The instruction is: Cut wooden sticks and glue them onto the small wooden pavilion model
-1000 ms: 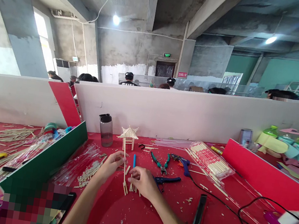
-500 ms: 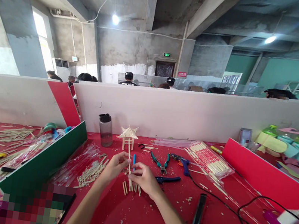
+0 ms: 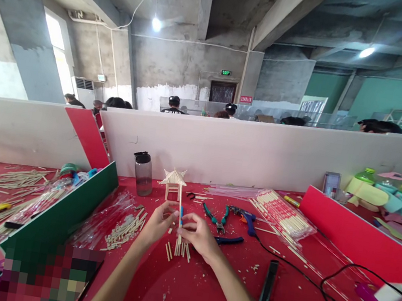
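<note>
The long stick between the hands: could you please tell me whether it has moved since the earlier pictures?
Yes, the long stick has shifted right against the pavilion.

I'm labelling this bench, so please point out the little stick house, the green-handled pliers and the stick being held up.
Held stick point(image 3: 180, 199), head view: on its upper length.
Little stick house point(image 3: 174, 178), head view: on its roof.
Green-handled pliers point(image 3: 219, 223), head view: near where the handles meet.

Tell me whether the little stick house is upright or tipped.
Upright: the stick house stands on the red table, its roof on top.
</note>
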A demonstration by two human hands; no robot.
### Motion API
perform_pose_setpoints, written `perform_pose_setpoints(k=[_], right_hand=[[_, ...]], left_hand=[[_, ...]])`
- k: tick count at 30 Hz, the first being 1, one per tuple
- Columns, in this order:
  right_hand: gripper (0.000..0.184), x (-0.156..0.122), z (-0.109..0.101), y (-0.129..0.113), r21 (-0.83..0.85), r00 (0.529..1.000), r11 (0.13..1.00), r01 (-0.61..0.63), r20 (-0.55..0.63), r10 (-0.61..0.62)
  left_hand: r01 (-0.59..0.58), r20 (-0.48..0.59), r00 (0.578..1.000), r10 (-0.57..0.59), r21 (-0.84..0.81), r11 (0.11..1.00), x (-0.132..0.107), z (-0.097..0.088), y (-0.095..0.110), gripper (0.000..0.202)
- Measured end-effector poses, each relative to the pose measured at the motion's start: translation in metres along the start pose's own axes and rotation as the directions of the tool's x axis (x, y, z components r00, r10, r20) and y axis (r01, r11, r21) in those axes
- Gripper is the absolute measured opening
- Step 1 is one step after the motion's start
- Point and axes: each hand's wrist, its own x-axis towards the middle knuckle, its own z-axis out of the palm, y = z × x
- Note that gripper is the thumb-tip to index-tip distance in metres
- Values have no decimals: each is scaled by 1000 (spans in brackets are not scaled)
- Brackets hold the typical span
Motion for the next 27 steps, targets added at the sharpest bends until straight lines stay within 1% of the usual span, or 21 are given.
perform_pose_setpoints(k=[2,4,5,7,10,12,21,27], right_hand=[[54,1,-4,-4,77,999,997,8,-50,-4],[54,2,-9,-7,159,995,987,23,-104,-7],[54,3,-12,-8,193,992,981,33,-130,-8],[54,4,-16,-9,239,986,970,51,-166,-11],[52,4,-18,-9,254,984,966,54,-177,-8],[52,4,-17,-8,248,984,968,47,-176,-3],[51,3,-17,-10,262,989,964,37,-147,2],[50,3,-19,-8,241,991,970,26,-135,7]], left_hand=[[-65,58,996,62,47,997,-3,2,2,47],[-142,148,981,125,110,984,-6,6,3,51],[-174,189,971,146,144,974,-7,8,3,53],[-215,232,959,162,225,950,-8,11,2,55],[-253,232,957,176,358,899,-8,12,-2,53],[-281,240,951,195,406,870,-8,10,-3,52],[-323,248,942,228,473,819,-10,8,-2,52],[-318,238,944,227,481,817,-10,8,-6,51]])
